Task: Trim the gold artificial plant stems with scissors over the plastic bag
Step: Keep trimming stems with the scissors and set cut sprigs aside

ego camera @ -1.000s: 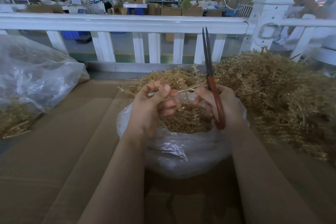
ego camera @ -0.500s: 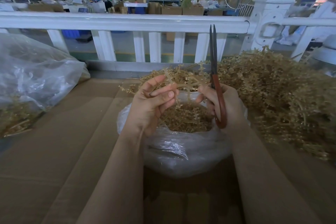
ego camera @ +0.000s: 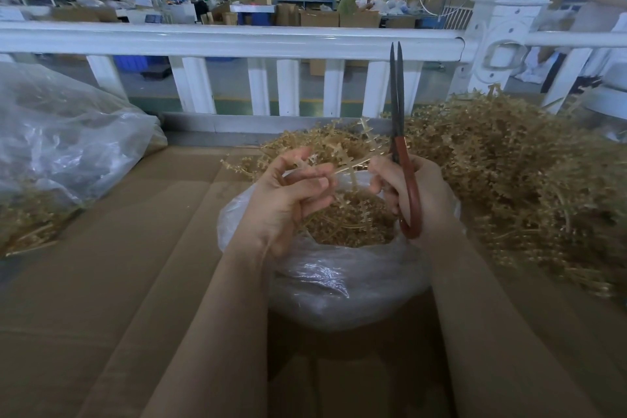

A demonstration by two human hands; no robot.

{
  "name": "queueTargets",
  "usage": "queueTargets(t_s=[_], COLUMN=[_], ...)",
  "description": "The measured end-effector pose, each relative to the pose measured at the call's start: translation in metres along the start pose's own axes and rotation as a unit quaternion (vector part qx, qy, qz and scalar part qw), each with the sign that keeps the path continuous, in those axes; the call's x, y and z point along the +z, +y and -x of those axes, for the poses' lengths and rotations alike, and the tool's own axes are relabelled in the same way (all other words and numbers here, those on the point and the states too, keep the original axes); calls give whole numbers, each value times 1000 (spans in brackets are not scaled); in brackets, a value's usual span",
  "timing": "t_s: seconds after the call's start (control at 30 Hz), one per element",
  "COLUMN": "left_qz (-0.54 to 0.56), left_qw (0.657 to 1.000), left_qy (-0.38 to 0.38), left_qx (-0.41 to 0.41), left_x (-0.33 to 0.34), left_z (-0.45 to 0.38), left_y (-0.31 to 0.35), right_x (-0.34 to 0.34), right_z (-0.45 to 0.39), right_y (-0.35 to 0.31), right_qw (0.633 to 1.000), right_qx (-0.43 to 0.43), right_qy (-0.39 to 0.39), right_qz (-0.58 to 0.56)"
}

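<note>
Fingers (ego camera: pixel 319 180) of your left hand (ego camera: pixel 288 204) are curled and pinch one end of a gold stem (ego camera: pixel 353 164), which spans across to your right hand (ego camera: pixel 407 193); that hand's fingers are wrapped round the red handle of the scissors (ego camera: pixel 402 153), and a fingertip seems to steady the stem's other end, though you cannot tell for sure. The blades point straight up and lie almost together, well clear of the stem, so no cut is being made at this instant. The stem hangs right above the open mouth of the plastic bag (ego camera: pixel 332 282), which sits near the front middle of the cardboard surface (ego camera: pixel 135 265) and already holds a heap of gold trimmings (ego camera: pixel 349 224). Behind and to the right, a large pile of gold plant stems (ego camera: pixel 515 173) spreads toward the far right edge; a second clear bag (ego camera: pixel 61 146) lies at the left edge, and a white railing (ego camera: pixel 237 41) runs along the far side. Your risks, as judged from here: swinging the long upright blades down could bring them close to your left fingertips, since the pinch sits near the likely cut line; a loose pinch could let the springy stem flick aside, dropping cut pieces outside the bag's rim.
</note>
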State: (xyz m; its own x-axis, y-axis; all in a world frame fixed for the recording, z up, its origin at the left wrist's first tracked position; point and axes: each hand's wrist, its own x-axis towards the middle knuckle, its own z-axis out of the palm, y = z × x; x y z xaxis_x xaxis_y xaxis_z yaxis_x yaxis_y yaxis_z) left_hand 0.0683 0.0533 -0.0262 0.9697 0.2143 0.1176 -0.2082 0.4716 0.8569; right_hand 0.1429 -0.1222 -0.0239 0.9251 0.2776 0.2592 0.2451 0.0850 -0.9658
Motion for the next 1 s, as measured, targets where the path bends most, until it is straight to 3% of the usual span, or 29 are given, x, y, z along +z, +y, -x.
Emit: queueTargets(t_s=[0.1, 0.37, 0.6, 0.73, 1.0], left_qz=[-53, -188, -224, -135, 43], left_qw=[998, 980, 972, 989, 988], left_qy=[-31, -20, -35, 20, 132], left_qx=[-20, -61, -59, -57, -72], left_x=[0, 4, 3, 5, -7], left_z=[1, 4, 1, 1, -7], left_y=[-1, -2, -7, -5, -2], right_x=[1, 5, 9, 11, 6], right_z=[0, 2, 4, 5, 4], right_y=[-1, -8, -12, -12, -5], right_qw=[1000, 1000, 999, 999, 998], right_qx=[2, 21, 22, -10, -41], right_qy=[6, 10, 3, -2, 6], right_qz=[-11, -1, 38, -51, -45])
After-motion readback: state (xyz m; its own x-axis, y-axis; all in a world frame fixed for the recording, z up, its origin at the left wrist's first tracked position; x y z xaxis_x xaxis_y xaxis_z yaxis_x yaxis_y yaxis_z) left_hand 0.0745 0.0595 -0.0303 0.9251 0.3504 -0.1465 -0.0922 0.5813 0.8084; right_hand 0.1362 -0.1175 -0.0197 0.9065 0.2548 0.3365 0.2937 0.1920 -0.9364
